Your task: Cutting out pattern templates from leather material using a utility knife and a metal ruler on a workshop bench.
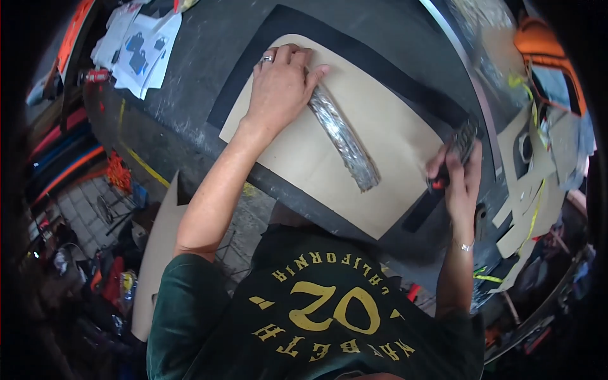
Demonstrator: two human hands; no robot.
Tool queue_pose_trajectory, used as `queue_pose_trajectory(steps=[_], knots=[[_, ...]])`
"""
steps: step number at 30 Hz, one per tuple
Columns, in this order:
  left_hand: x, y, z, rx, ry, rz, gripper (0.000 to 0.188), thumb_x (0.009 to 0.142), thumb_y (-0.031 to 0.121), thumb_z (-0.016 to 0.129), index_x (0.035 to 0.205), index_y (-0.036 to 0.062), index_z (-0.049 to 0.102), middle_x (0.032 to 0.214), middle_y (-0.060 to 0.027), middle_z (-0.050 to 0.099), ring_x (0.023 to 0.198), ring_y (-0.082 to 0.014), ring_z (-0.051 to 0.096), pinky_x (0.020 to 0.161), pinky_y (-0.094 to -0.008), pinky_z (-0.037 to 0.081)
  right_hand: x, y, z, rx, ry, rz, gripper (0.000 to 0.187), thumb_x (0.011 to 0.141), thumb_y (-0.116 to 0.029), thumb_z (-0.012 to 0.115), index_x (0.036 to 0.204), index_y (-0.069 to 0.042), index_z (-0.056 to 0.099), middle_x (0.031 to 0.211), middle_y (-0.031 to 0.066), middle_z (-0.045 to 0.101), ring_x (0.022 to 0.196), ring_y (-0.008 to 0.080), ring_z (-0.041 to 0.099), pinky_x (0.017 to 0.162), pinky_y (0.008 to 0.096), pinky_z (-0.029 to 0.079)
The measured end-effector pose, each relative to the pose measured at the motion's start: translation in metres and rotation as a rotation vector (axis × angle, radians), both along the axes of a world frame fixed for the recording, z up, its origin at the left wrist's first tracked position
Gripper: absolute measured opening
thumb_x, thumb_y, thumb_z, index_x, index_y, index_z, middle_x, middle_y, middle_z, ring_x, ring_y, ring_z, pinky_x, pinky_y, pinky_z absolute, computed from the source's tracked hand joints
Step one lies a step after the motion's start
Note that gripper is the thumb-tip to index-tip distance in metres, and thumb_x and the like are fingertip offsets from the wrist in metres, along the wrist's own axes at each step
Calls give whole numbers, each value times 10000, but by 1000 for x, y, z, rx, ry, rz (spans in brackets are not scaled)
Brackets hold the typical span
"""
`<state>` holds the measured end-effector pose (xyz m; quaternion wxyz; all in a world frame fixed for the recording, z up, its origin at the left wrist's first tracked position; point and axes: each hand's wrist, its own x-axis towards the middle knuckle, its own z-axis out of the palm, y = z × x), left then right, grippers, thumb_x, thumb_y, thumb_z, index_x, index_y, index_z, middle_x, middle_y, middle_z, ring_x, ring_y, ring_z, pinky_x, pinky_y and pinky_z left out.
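Note:
A tan cardboard template with rounded corners lies on a sheet of black material. My left hand rests on the template's upper left part, fingers flat, its thumb by the top end of a bar wrapped in clear shiny plastic. That bar lies slantwise across the template. Past the template's right edge, my right hand is closed round a dark hand tool with a small red part near the fingers. Blur hides the tool's exact kind.
Printed papers lie on the dark table's far left, near a red can. Cardboard cutouts and an orange framed piece crowd the right side. Rolled materials are stacked at left, below the table.

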<state>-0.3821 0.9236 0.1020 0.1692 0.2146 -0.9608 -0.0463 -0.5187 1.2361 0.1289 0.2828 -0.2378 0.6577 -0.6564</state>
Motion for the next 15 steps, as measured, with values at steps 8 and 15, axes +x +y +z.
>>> queue_pose_trajectory(steps=[8,15], knots=[[9,-32,18,123,85,274,361,957,246,675,1215,-4,642,1207,-210,614,1108,-408,620,904,-498,541,-103,-212,31,210,1053,638,239,1071,-253,575,1206,-58,599,831,151,621,634,254,573,616,352,462],[15,-34,27,300,-24,277,480,897,112,725,1304,-87,566,1165,-280,609,1066,-463,626,896,-508,556,-98,-276,36,262,1106,996,218,994,-191,671,1154,-43,652,914,168,646,730,343,606,696,412,508]])
